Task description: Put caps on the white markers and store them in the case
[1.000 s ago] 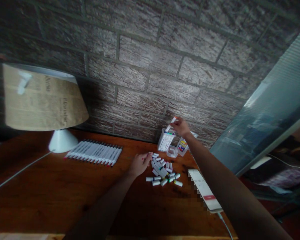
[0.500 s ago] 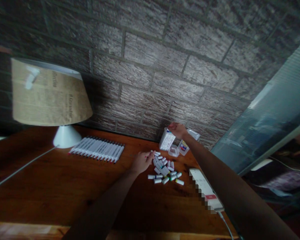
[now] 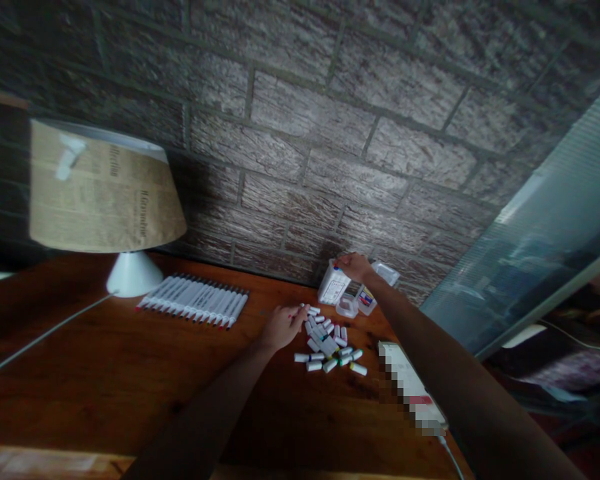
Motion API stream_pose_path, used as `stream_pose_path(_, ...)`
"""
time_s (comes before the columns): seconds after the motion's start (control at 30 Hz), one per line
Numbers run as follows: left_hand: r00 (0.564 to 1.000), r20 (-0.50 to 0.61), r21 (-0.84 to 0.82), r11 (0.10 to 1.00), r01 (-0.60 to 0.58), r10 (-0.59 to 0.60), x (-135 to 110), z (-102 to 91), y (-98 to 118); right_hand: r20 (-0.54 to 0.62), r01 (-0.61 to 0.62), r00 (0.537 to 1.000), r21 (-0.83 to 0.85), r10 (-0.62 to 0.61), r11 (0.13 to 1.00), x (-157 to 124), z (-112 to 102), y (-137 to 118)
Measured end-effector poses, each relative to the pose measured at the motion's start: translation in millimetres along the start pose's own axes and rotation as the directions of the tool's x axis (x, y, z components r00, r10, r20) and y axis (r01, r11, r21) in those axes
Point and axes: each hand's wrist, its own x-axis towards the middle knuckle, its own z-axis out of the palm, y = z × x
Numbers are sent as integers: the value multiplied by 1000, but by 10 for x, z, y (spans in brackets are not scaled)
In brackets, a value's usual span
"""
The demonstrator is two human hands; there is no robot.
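Note:
My left hand (image 3: 283, 327) rests at the upper left of a loose pile of short white marker caps (image 3: 327, 345), some with coloured ends. Its fingers are bent together, with a white cap at their tips. At the top of a white box (image 3: 333, 288) near the wall is my right hand (image 3: 354, 265), its fingers closed at the box's mouth. A small blue spot shows by those fingertips; what they hold is too small to make out. Left of my hands, a row of white markers (image 3: 195, 300) lies side by side on the wooden table (image 3: 130, 387).
A clear plastic case (image 3: 366, 300) and its small clear part (image 3: 347, 307) stand beside the box. A lamp (image 3: 105, 193) is at the left, its cord crossing the table. Under my right forearm lies a phone (image 3: 410, 380) on a cable. A brick wall (image 3: 300, 133) rises behind.
My right hand has dipped slightly at the box's mouth, and the box appears a little more tilted. My left hand stays by the caps. The whole view has shifted slightly.

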Motion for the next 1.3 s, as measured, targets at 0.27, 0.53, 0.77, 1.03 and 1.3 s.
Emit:
stream_pose_path(0.27,1000,-10,-9,1000,0,0,0,0,-1,-55,-124,990,135,132,983,-47,-51,60)
stream_pose_path(0.53,1000,-9,-32,999,10,-10,-1,-10,-4,-472,93,843,601,259,794,-843,175,-110)
stream_pose_path(0.77,1000,-1,41,999,-16,16,-10,-87,39,-493,163,829,665,265,729,-1388,729,-242)
stream_pose_path(1.03,991,-129,191,982,2,23,-17,-215,46,-209,-10,955,685,210,729,-1418,925,-112)
stream_pose_path(1.3,997,-73,229,974,0,17,-85,-210,65,-99,28,994,655,49,756,-1414,1047,-181)
